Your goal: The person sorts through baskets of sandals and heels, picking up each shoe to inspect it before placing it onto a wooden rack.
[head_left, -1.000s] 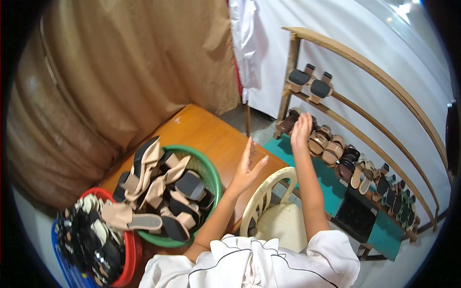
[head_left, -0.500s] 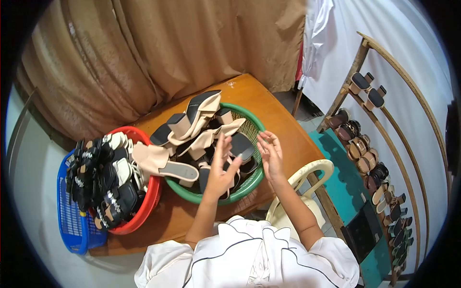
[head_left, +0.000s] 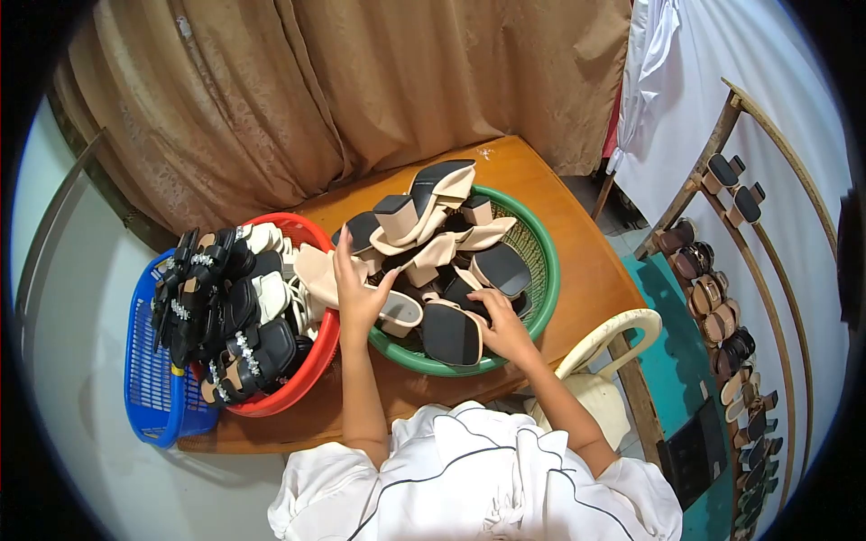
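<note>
My left hand (head_left: 358, 305) is open, its fingers pointing up and its thumb held apart. It is over a beige slide sandal (head_left: 400, 309) with a grey insole, which lies across the rims of two baskets. My right hand (head_left: 508, 332) has its fingers apart and touches the right edge of a black-soled sandal (head_left: 453, 334), lying sole up at the front of the green basket (head_left: 544, 311). Beige block-heeled sandals (head_left: 415, 225) are heaped in that basket, some with black soles showing. The undersides of both hands are hidden.
Left of the green basket, a red basket (head_left: 329, 352) holds black and white sandals. A blue basket (head_left: 149, 383) adjoins it. All stand on a wooden table (head_left: 586, 239). A cream chair (head_left: 645, 329) is at right, near a rack (head_left: 722, 126) with shoes.
The view has shifted, so the baskets sit further right. My hands have spread apart; my left has reached the beige slide, and my right has come down to the black-soled sandal.
</note>
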`<state>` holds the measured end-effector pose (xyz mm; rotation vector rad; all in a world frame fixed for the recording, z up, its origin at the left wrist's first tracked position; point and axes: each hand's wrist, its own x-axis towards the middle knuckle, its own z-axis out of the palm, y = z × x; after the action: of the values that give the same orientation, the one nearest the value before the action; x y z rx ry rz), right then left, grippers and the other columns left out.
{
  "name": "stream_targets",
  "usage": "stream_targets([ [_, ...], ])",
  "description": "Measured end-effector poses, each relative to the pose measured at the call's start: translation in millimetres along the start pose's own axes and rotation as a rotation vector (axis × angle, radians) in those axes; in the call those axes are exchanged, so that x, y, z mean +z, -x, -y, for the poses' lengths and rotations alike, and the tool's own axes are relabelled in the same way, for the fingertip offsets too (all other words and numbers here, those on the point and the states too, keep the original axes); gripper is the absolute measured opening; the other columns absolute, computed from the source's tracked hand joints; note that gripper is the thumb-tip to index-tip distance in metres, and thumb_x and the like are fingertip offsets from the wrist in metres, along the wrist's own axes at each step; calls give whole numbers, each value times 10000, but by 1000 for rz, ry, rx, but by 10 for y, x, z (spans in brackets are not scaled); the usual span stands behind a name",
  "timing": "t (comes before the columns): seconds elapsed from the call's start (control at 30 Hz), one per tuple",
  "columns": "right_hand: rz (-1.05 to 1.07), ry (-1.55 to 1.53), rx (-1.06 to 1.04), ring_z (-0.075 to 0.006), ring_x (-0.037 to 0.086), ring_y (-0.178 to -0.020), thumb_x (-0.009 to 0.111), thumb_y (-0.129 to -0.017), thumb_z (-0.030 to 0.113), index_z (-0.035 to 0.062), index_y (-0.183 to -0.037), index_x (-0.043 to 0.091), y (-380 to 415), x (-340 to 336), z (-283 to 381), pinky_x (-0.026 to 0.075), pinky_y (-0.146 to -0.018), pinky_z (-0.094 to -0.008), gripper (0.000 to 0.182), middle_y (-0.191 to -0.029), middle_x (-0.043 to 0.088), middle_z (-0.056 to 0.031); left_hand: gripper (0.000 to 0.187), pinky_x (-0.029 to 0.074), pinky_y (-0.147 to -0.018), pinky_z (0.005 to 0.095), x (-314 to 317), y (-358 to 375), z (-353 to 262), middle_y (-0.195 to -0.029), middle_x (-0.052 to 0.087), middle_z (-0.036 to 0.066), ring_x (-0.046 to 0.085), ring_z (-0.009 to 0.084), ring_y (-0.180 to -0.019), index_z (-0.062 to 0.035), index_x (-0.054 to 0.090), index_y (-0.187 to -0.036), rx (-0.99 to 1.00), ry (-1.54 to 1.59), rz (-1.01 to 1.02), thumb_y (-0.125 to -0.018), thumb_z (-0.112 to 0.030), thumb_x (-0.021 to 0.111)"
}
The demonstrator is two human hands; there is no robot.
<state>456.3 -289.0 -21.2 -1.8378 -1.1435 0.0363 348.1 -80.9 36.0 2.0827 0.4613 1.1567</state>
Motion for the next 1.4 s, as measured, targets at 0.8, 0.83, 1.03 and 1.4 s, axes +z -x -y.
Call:
stream_targets([
  [0.8, 135, -539, 301, -199, 528, -984, 558, -850, 199, -4, -1090, 492, -133, -66, -174, 423, -853, -312, 321, -1074, 536, -125, 716, 463, -788, 429, 160, -673, 110, -1248, 374, 115, 484, 375, -1032, -124, 366, -1217, 453, -215, 335, -582, 2, 674],
  [0.83, 146, -548, 306, -199, 526, -989, 555, -854, 202, -6, -1095, 489, -130, -73, -170, 423, -859, -312, 325, -1076, 535, -122, 716, 462, -791, 428, 161, -680, 100, -1250, 373, 115, 483, 374, -1036, -123, 367, -1216, 474, -227, 334, -582, 1, 674],
  [1.03, 154, -651, 355, -189, 510, -1021, 551, -860, 203, -14, -1105, 485, -123, -105, -180, 416, -880, -310, 334, -1088, 534, -99, 722, 450, -835, 403, 106, -672, -12, -1230, 403, 130, 482, 360, -1054, -107, 370, -1215, 559, -262, 305, -574, -16, 688],
  [1.4, 105, -887, 325, -162, 488, -1084, 477, -903, 240, -7, -1247, 396, -356, -322, 185, 377, -914, -253, 432, -1153, 524, -112, 775, 354, -957, 477, 46, -512, -338, -1223, 404, 142, 409, 380, -1141, -86, 383, -1179, 683, -178, 209, -481, 15, 705],
])
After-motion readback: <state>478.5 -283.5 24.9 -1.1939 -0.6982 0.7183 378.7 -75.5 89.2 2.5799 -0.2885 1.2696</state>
